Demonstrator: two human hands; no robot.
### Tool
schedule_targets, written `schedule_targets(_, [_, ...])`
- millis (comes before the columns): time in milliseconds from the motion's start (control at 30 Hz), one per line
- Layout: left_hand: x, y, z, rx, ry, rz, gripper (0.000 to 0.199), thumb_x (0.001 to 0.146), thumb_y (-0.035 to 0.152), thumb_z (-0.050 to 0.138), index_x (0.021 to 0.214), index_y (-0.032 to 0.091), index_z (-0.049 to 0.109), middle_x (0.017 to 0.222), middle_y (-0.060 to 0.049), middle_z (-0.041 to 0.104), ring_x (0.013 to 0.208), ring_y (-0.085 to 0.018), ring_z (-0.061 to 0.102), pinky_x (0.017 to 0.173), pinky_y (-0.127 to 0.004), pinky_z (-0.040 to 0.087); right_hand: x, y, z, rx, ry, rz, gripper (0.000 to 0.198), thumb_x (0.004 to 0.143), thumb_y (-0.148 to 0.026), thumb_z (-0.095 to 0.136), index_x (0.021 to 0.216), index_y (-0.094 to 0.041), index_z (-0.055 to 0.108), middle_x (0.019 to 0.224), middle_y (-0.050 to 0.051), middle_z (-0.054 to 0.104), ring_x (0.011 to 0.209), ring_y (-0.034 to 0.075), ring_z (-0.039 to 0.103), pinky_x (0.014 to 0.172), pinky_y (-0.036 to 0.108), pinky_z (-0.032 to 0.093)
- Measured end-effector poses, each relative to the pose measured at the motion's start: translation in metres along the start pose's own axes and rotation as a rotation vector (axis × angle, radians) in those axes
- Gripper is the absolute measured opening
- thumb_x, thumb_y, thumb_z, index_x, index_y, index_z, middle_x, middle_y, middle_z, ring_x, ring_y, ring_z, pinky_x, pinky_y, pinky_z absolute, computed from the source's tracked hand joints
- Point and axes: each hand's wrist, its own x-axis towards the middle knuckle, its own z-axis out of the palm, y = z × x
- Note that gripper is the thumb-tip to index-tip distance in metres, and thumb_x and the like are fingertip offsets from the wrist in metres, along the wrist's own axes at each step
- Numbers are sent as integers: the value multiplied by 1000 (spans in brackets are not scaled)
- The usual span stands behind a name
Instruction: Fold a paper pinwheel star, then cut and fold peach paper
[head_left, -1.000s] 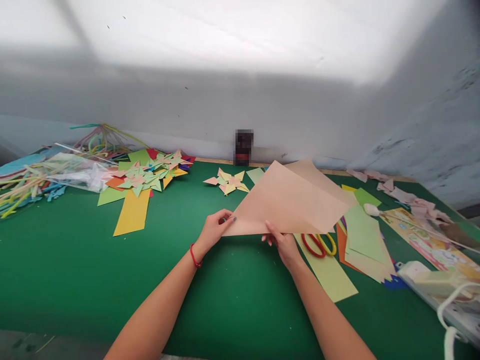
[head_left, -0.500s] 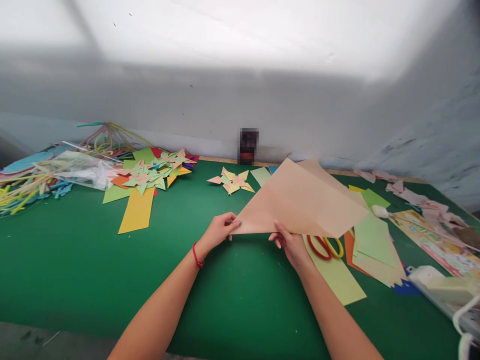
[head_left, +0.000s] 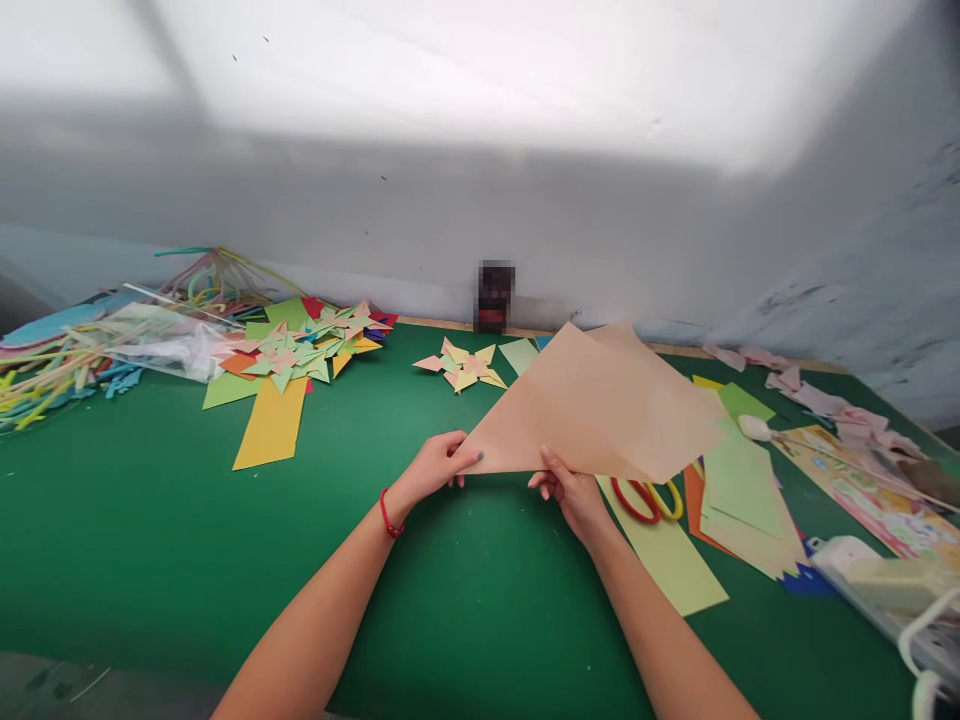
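Observation:
A large sheet of peach paper (head_left: 585, 410), folded over on itself along its near edge, is held up above the green table. My left hand (head_left: 439, 465) pinches its left corner between thumb and fingers. Near the middle of the folded edge, my right hand (head_left: 566, 488) grips the paper with the thumb on top. Partly covered by the sheet, scissors with red and yellow handles (head_left: 637, 503) lie just beyond my right hand on a pale green paper strip (head_left: 679, 570). Behind the sheet sits a yellow and pink folded paper star (head_left: 463, 366).
More folded paper stars (head_left: 300, 350) and a yellow paper strip (head_left: 271, 425) lie at the left, beside a plastic bag (head_left: 176, 340) and colourful pipe cleaners (head_left: 67, 365). To the right are green paper sheets (head_left: 742, 475), a glue gun-like white-tipped stick (head_left: 756, 428) and a white power strip (head_left: 862, 570).
Both hands still hold the peach paper, which has shifted very slightly left and down in view. The whole scene also shifts a little with the camera.

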Motion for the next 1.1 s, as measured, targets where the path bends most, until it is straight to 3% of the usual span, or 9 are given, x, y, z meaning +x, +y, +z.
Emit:
schedule_targets(200, [1, -2, 2, 11, -13, -30, 30, 77, 45, 55, 73, 16, 48, 59, 4, 49, 45, -9, 52, 38, -18, 32, 0, 1, -2, 8, -42, 9, 37, 60, -38, 76, 80, -11, 62, 61, 4, 64, 48, 15, 60, 34, 21, 34])
schedule_targets(367, [1, -2, 1, 12, 0, -21, 27, 75, 42, 57, 71, 16, 48, 59, 5, 46, 45, -8, 49, 41, -18, 32, -3, 3, 0, -42, -81, 62, 35, 62, -38, 75, 78, -10, 63, 55, 6, 65, 48, 14, 59, 38, 21, 38])
schedule_targets(667, [2, -10, 2, 75, 45, -18, 27, 71, 37, 60, 64, 17, 42, 53, 7, 41, 45, -8, 46, 43, -18, 28, 0, 8, -2, -130, 28, 41, 34, 59, -38, 77, 76, -11, 65, 58, 7, 68, 54, 19, 64, 42, 25, 46])
schedule_targets(767, [2, -10, 1, 107, 16, -45, 27, 72, 40, 58, 67, 17, 46, 56, 5, 45, 48, -10, 47, 44, -20, 28, 1, 8, -5, -156, 44, 23, 32, 61, -37, 76, 76, -11, 66, 58, 7, 68, 54, 18, 64, 44, 25, 47])
schedule_targets(900, [4, -8, 0, 132, 66, -17, 34, 79, 48, 49, 69, 16, 54, 64, 1, 51, 55, -11, 44, 47, -21, 29, 0, 7, -6, -182, -20, 64, 30, 64, -38, 74, 74, -11, 67, 55, 7, 67, 50, 15, 61, 45, 23, 47])
schedule_targets(1100, [3, -3, 1, -7, 94, -4, 43, 81, 54, 43, 71, 15, 55, 68, -1, 53, 58, -12, 42, 51, -22, 33, -4, 4, -8, -269, -187, 119, 35, 62, -42, 73, 76, -11, 68, 56, 6, 68, 54, 16, 63, 48, 24, 47])
